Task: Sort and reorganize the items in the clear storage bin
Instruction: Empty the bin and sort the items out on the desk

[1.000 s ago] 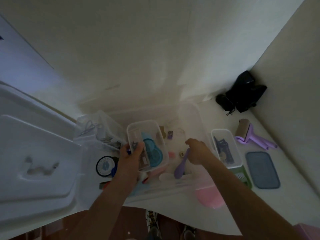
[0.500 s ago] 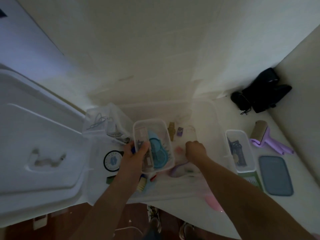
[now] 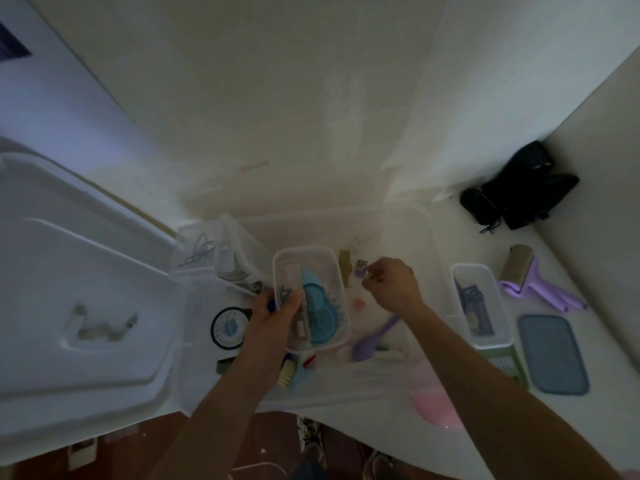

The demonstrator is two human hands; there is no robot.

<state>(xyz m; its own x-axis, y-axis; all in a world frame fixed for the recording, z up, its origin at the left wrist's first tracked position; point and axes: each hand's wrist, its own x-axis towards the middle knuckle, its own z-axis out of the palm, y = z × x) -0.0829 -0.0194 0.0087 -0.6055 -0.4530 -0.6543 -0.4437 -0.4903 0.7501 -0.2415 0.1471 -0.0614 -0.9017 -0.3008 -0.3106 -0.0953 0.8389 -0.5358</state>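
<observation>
surface (image 3: 588, 431): white, in a corner | clear storage bin (image 3: 429, 230): under both hands | white lid (image 3: 79, 278): left of the left hand | small clear container (image 3: 481, 341): right of the right hand | blue-grey lid (image 3: 552, 355) and purple lint roller (image 3: 540, 289): farther right | black item (image 3: 519, 192): far right, at the back | pink bowl (image 3: 433, 407): under the right forearm
</observation>
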